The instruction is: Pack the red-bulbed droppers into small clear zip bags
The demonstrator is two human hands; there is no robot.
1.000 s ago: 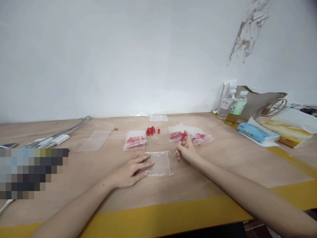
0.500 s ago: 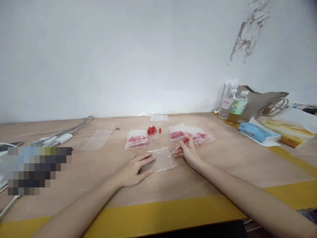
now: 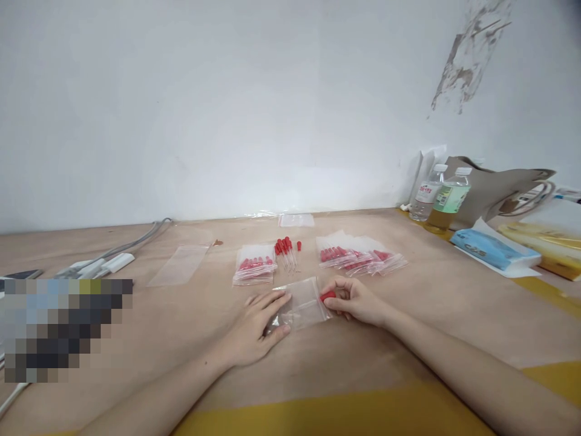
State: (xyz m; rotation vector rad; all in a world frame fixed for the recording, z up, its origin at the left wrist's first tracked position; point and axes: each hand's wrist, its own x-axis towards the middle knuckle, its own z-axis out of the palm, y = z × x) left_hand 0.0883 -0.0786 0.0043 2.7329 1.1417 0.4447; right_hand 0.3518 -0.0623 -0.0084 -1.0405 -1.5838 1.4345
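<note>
A clear zip bag [image 3: 305,300] lies flat on the table before me. My left hand [image 3: 256,327] rests on the bag's left part, fingers stretched and spread. My right hand [image 3: 361,300] pinches a dropper by its red bulb [image 3: 327,295] at the bag's open right edge. The dropper's thin clear stem points left into the bag, though it is hard to make out. Beyond the bag lies a bunch of loose red-bulbed droppers [image 3: 285,249], with another dropper [image 3: 298,246] just right of it. Filled bags [image 3: 255,264] are stacked to the left of these.
More filled bags [image 3: 358,254] fan out at the right. An unfilled clear bag [image 3: 181,264] lies left, another bag [image 3: 296,220] by the wall. Bottles [image 3: 449,200], a blue tissue pack [image 3: 494,248] and a grey bag [image 3: 499,184] stand far right. Cables [image 3: 140,233] run along the left.
My right hand has turned and moved down, bringing the dropper's red bulb to the bag's right edge. My left hand stays on the bag. The whole view has shifted slightly.
</note>
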